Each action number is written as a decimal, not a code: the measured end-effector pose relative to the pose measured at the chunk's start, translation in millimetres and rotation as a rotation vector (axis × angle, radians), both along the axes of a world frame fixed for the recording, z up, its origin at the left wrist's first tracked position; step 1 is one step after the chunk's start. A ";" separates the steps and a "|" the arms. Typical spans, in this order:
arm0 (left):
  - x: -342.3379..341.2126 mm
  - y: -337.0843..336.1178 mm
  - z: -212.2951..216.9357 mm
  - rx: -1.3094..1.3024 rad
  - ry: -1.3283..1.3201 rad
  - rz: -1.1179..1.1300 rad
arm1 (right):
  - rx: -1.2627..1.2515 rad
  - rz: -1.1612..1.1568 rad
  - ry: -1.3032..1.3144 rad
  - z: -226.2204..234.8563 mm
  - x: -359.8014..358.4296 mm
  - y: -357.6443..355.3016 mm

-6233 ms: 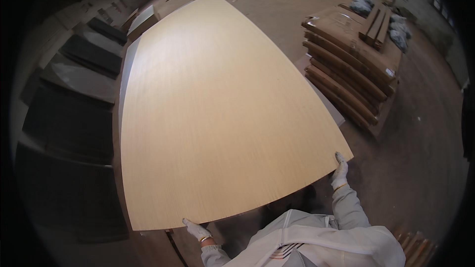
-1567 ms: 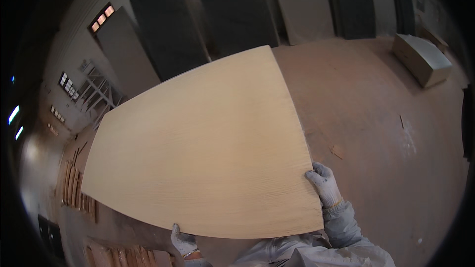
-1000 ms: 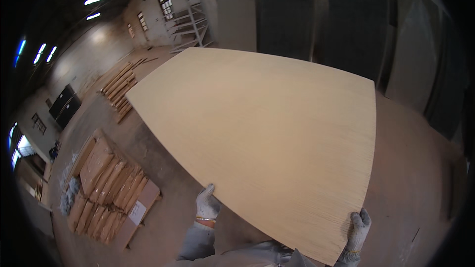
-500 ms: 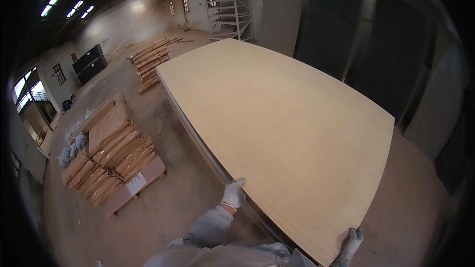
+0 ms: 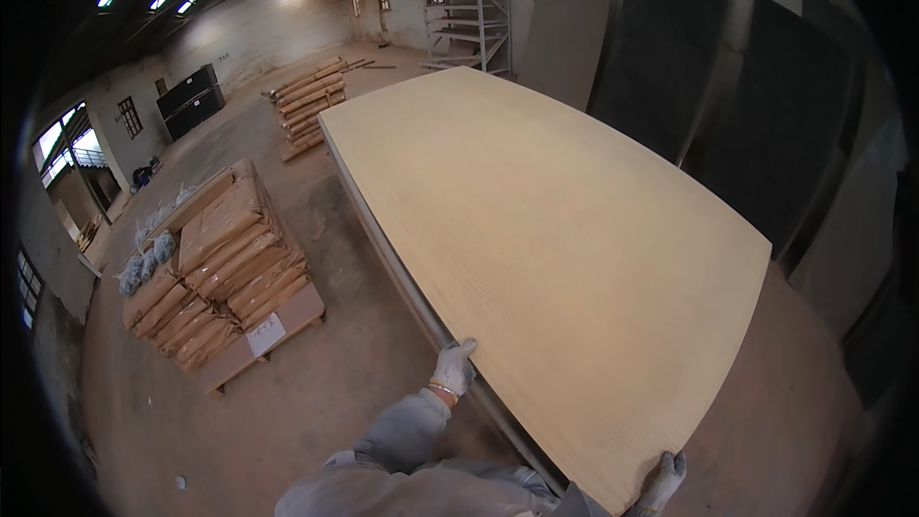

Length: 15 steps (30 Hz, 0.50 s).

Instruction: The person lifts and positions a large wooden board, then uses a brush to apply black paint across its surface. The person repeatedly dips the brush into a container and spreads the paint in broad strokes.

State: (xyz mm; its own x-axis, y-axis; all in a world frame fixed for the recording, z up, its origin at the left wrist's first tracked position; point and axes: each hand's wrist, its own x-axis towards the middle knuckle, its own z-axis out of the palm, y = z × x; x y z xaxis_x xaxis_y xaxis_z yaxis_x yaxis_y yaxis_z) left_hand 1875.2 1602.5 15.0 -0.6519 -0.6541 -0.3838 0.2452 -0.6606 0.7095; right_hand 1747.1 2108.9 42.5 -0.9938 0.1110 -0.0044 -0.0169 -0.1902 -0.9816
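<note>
A large pale wooden panel point(image 5: 565, 230) lies flat in front of me, stretching from my body far up the view. My left hand point(image 5: 455, 369), in a light work glove, grips the panel's left long edge, its thumb over the top face and its fingers hidden beneath. At the near right corner my gloved right hand point(image 5: 662, 482) is closed round the short edge, partly tucked under the board. A dark layer or support point(image 5: 407, 292) shows below the panel along its left side; what it is, I cannot make out.
Left of me, brown-wrapped packages point(image 5: 225, 258) sit stacked on a pallet point(image 5: 297, 314). Farther off stand a pile of wrapped rolls or bundles point(image 5: 311, 115) and a metal rack point(image 5: 469, 33). Tall dark boards point(image 5: 665, 48) lean along the right wall.
The view has turned slightly left, so the room's far part sits farther right. Both hands keep their hold on the panel, the right one a little lower in the picture.
</note>
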 end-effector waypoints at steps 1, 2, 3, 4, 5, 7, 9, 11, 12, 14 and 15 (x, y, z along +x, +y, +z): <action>3.3 -3.3 -4.6 -0.002 -0.022 -0.009 | 0.012 0.012 -0.012 -3.3 -1.8 0.2; 5.6 -8.2 -9.0 -0.004 -0.044 -0.019 | 0.025 0.023 -0.023 -6.2 -3.0 1.9; 7.3 -9.4 -9.7 -0.003 -0.067 -0.034 | 0.033 0.035 -0.033 1.1 0.3 -0.8; 6.9 -9.1 -11.3 0.027 -0.015 0.014 | 0.041 0.046 -0.042 8.5 3.8 -3.6; -3.0 -7.8 -5.8 0.060 0.048 0.053 | 0.054 0.045 -0.041 17.7 5.5 -2.8; -28.7 -23.3 -1.0 0.116 0.188 0.057 | 0.104 0.015 -0.010 13.3 2.9 13.8; -35.9 -85.0 -8.7 0.081 0.159 0.109 | 0.066 0.065 0.009 9.1 -5.2 -1.8; -30.3 -121.1 -22.1 -0.029 0.117 0.174 | -0.006 0.106 0.017 5.3 -5.6 -12.2; -29.7 -125.8 -25.9 -0.117 0.092 0.215 | 0.017 0.105 0.015 8.2 -6.5 -15.5; -26.3 -126.3 -24.2 -0.212 0.067 0.259 | 0.072 0.086 0.014 15.7 -8.6 -19.0; -38.6 -112.7 -13.3 -0.203 0.076 0.243 | 0.049 0.068 0.027 17.7 -7.5 -11.3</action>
